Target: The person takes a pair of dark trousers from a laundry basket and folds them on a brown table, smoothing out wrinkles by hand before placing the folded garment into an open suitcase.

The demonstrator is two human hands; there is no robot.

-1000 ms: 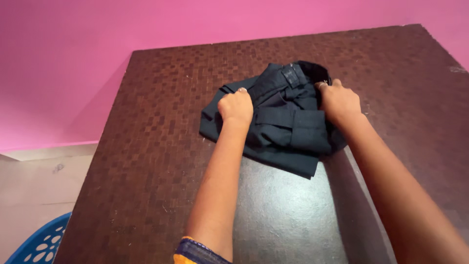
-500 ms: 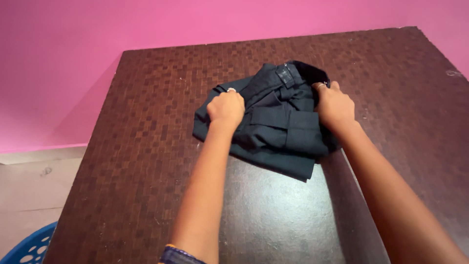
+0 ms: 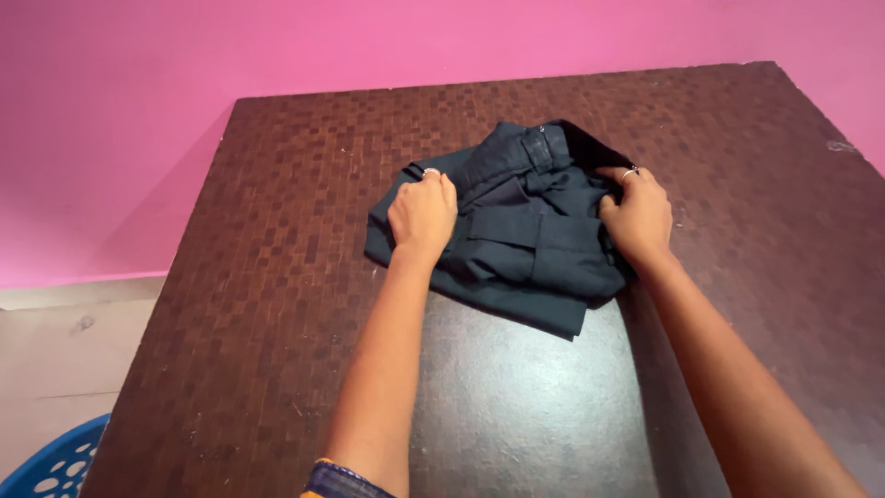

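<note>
From the head view, a dark navy folded garment (image 3: 516,231) lies on the brown mosaic-patterned counter (image 3: 277,277), toward the counter's far half and roughly midway between its left and right edges. The cloth is bunched in thick layers, with a waistband and a belt loop showing at the end farthest from the person.

The left hand (image 3: 422,214) rests on the garment's left part, knuckles up, its grip curled narrow and closed on a fold of the dark cloth; a ring shows on one finger. The right hand (image 3: 636,214) sits at the garment's right edge, near the waistband end, its grip likewise pinched on the fabric, thumb and fingers gathering a fold, with a ring on one finger too. Both forearms reach in from the near side of the counter, on either side of the garment.

Beyond the counter's far edge stands a pink wall (image 3: 369,46). Left of the counter, down on the pale floor, a corner of a blue perforated plastic basket (image 3: 51,461) shows, well apart from the garment.
</note>
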